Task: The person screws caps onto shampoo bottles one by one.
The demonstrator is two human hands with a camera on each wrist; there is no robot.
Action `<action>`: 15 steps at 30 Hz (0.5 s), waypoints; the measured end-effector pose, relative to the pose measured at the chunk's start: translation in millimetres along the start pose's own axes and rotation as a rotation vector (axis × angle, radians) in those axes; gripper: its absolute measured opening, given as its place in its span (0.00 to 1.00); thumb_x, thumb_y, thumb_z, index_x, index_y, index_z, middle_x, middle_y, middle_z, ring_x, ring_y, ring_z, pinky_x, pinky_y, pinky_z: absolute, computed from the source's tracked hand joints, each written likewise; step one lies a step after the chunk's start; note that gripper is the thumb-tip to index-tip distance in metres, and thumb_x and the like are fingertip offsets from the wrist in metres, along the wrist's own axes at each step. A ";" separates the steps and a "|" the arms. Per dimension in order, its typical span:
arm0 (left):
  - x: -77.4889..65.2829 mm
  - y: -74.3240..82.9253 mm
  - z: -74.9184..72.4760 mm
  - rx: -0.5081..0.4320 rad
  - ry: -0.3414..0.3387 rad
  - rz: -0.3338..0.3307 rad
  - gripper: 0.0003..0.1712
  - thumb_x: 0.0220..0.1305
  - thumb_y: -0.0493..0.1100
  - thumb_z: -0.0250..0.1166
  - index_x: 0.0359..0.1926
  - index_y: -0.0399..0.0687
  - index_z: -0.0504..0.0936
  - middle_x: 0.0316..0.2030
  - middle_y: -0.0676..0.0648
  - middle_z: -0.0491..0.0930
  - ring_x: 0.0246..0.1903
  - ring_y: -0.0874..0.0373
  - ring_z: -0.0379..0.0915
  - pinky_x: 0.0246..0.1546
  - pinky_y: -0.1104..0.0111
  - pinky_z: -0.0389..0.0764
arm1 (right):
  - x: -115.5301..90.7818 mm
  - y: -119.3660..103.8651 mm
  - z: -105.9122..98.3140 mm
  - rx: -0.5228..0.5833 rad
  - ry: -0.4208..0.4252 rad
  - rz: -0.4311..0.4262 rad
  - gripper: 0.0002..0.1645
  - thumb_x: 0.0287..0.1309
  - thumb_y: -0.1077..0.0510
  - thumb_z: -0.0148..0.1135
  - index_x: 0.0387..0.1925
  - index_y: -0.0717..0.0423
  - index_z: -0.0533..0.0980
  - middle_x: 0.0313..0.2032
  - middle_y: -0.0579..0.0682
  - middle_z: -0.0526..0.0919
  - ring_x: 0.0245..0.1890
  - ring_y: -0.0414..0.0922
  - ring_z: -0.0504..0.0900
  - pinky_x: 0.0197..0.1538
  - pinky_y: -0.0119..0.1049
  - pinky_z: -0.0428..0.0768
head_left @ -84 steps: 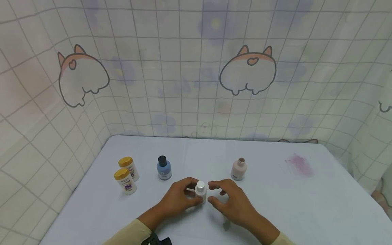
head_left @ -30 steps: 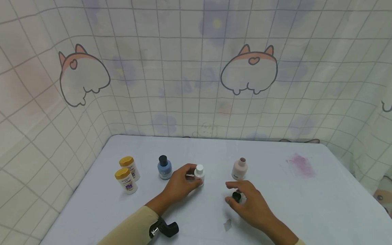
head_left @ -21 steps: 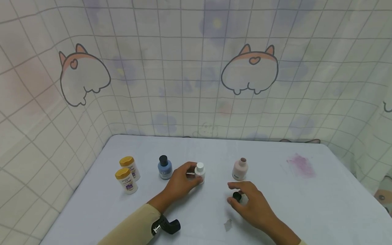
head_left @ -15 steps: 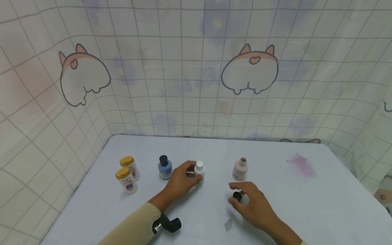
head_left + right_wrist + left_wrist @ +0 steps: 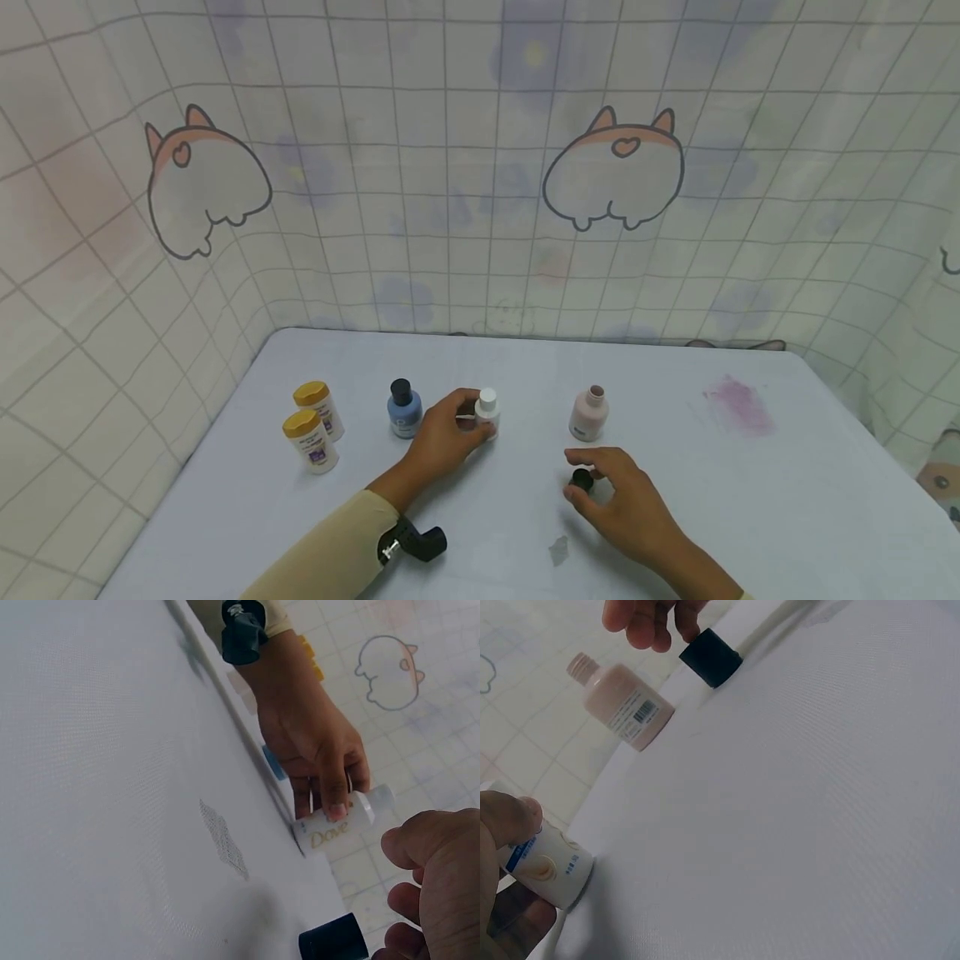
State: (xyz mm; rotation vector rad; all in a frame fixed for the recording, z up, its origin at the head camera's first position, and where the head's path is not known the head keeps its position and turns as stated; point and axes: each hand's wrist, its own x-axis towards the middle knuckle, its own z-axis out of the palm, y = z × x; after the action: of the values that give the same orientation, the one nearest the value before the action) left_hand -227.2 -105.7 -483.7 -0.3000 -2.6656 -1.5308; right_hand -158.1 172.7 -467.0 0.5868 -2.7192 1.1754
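My left hand [image 5: 442,437] grips a small white bottle with a white cap [image 5: 488,417], thumb in front and fingers behind. Gold "Dove" lettering shows on this white bottle [image 5: 330,834] in the right wrist view. To the right, my right hand [image 5: 628,504] hovers with thumb and fingers spread around a dark cap [image 5: 581,481]. That dark cap [image 5: 711,658] stands upright on the table in the left wrist view. Its side is apart from the fingers in the right wrist view. Just beyond it stands an uncapped pale pink bottle [image 5: 588,418] with a brown mouth.
A blue bottle with a black cap [image 5: 405,413] stands left of my left hand. Two white jars with yellow lids [image 5: 312,446] are farther left. A grey patch [image 5: 558,550] and a pink stain [image 5: 738,406] mark the white table [image 5: 750,517]. Behind hangs a checked curtain [image 5: 480,208].
My left hand has carried the white bottle away from the near edge, towards the blue bottle's row. My right hand has drawn off to the right, and the dark cap has come into sight.
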 end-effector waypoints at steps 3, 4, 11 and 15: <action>0.4 -0.8 0.1 -0.006 -0.001 -0.009 0.29 0.55 0.46 0.71 0.57 0.52 0.72 0.50 0.53 0.76 0.44 0.62 0.76 0.45 0.73 0.77 | 0.0 -0.1 -0.5 0.005 0.011 -0.008 0.24 0.52 0.44 0.68 0.52 0.30 0.73 0.47 0.30 0.74 0.41 0.36 0.76 0.45 0.39 0.78; 0.5 -1.1 0.0 -0.009 0.000 -0.004 0.29 0.55 0.46 0.71 0.57 0.51 0.71 0.50 0.52 0.76 0.44 0.62 0.76 0.45 0.73 0.78 | 0.2 0.0 -0.6 0.005 0.012 -0.014 0.24 0.52 0.44 0.68 0.52 0.29 0.73 0.47 0.30 0.74 0.41 0.36 0.76 0.45 0.40 0.78; 1.7 -3.2 0.7 -0.007 0.000 -0.004 0.29 0.55 0.48 0.70 0.57 0.52 0.71 0.50 0.52 0.76 0.44 0.61 0.76 0.45 0.72 0.78 | 0.6 1.7 -0.9 -0.003 0.020 -0.030 0.25 0.52 0.47 0.69 0.52 0.31 0.73 0.48 0.30 0.74 0.41 0.37 0.77 0.44 0.40 0.78; 1.4 -3.8 0.8 0.021 -0.001 0.001 0.31 0.55 0.50 0.70 0.59 0.54 0.70 0.51 0.54 0.76 0.46 0.63 0.74 0.47 0.70 0.77 | 0.0 2.8 -1.4 -0.005 0.011 0.007 0.25 0.51 0.46 0.69 0.52 0.35 0.75 0.49 0.30 0.73 0.41 0.37 0.77 0.44 0.40 0.78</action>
State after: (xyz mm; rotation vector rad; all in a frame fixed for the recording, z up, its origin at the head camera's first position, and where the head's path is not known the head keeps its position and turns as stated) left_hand -229.3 -106.7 -487.1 -0.3014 -2.6798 -1.5011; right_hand -159.3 175.5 -468.0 0.5689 -2.7160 1.1692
